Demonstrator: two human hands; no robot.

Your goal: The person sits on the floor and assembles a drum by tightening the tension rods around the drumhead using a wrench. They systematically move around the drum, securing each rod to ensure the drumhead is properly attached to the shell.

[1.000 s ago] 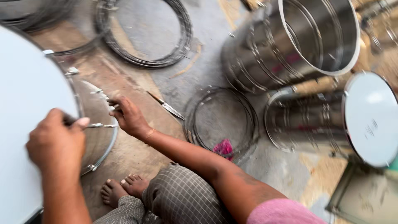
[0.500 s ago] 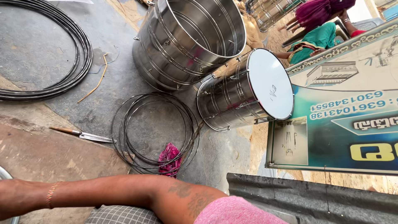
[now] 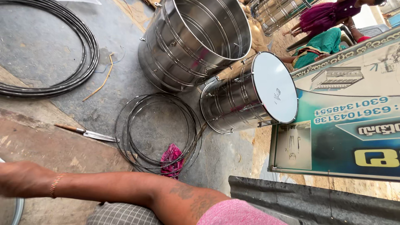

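The right hand (image 3: 18,179) is stretching left, running off the frame; its grip is impossible to tell. Wire hoops (image 3: 158,133) and a knife (image 3: 85,133) are lying nearby on the floor (image 3: 50,50).

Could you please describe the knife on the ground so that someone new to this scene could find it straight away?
Start at the big open steel drum shell at the top and drop to the small stack of thin wire hoops on the floor below it. Just left of those hoops lies the knife, the only straight, flat thing there, with a brown handle and bare metal blade.
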